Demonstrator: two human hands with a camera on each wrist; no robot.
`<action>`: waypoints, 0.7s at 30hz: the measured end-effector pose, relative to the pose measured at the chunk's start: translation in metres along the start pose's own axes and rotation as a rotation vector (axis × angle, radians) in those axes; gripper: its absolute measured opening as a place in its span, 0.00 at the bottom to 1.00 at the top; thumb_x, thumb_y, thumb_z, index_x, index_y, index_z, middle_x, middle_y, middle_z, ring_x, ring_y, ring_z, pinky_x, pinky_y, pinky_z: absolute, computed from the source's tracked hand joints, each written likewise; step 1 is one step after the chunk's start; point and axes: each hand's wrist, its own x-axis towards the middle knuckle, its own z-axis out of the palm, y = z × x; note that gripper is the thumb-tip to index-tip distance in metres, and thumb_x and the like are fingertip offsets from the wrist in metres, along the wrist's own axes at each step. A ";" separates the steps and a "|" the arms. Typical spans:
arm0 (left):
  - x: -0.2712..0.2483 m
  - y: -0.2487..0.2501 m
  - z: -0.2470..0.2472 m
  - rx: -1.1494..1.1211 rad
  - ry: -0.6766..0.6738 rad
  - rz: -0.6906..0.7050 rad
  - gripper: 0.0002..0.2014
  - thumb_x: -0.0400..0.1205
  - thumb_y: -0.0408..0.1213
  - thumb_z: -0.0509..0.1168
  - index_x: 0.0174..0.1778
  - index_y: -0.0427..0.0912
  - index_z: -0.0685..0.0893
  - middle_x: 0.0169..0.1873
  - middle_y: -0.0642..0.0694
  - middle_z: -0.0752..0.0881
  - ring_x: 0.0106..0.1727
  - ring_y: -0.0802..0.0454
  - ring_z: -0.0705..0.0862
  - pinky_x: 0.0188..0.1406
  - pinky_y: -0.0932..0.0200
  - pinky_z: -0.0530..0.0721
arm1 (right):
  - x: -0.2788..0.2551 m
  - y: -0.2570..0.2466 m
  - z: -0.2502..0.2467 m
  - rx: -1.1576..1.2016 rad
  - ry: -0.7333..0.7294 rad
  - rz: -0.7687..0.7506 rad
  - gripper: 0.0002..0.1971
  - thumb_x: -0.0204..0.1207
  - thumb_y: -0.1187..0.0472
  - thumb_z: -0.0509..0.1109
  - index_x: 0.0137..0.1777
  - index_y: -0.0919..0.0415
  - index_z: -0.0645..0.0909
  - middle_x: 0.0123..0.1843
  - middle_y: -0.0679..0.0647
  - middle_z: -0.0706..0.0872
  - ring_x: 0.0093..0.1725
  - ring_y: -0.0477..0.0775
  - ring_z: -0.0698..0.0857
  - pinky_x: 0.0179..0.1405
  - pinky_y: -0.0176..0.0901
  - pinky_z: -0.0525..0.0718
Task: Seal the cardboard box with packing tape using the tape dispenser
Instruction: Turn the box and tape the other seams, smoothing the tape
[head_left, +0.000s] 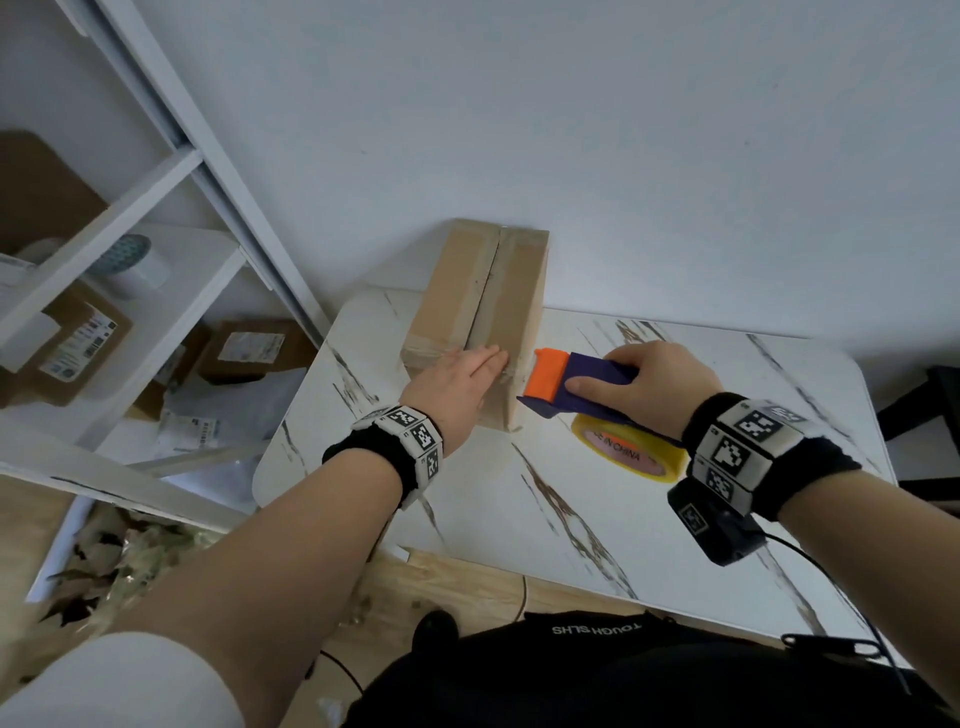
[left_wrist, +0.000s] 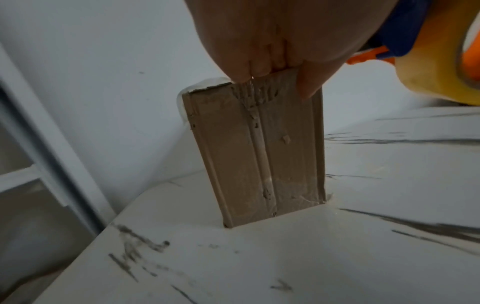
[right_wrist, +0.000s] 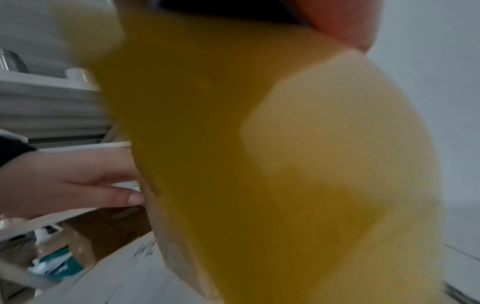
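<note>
The yellow tape roll (head_left: 631, 451) reads "IN CHINA" on its pink core; dark clothing at the bottom edge reads "TOUGH SLHS". The cardboard box (head_left: 475, 306) stands near the far left corner of the white marble-patterned table (head_left: 597, 519), against a pale wall. The left hand (head_left: 457, 382) lies flat, fingers straight, on the box's near top edge. The right hand (head_left: 652, 382) grips the purple-and-orange tape dispenser (head_left: 566, 384) beside the box. Labelled parcels (head_left: 78, 343) sit on white shelving (head_left: 130, 218). The right wrist view is mostly blurred yellow.
</note>
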 end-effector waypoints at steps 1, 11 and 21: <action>-0.001 0.001 -0.001 -0.005 -0.005 -0.004 0.28 0.86 0.33 0.50 0.82 0.44 0.49 0.83 0.47 0.53 0.82 0.49 0.55 0.79 0.61 0.44 | -0.002 0.000 -0.001 -0.014 -0.008 0.000 0.21 0.66 0.31 0.66 0.44 0.46 0.84 0.41 0.45 0.87 0.42 0.50 0.84 0.42 0.44 0.81; -0.003 0.001 -0.006 -0.042 0.010 0.019 0.28 0.86 0.35 0.52 0.82 0.44 0.52 0.82 0.48 0.54 0.81 0.49 0.56 0.79 0.60 0.50 | 0.008 -0.015 -0.002 -0.260 -0.061 0.051 0.23 0.67 0.30 0.62 0.44 0.47 0.83 0.41 0.48 0.86 0.42 0.52 0.83 0.37 0.41 0.75; -0.003 -0.004 -0.006 -0.047 0.014 0.030 0.28 0.86 0.36 0.52 0.82 0.42 0.51 0.82 0.46 0.55 0.82 0.48 0.56 0.80 0.57 0.49 | 0.026 -0.037 0.020 -0.649 -0.085 0.045 0.15 0.69 0.43 0.69 0.43 0.54 0.85 0.40 0.50 0.85 0.44 0.56 0.86 0.37 0.39 0.75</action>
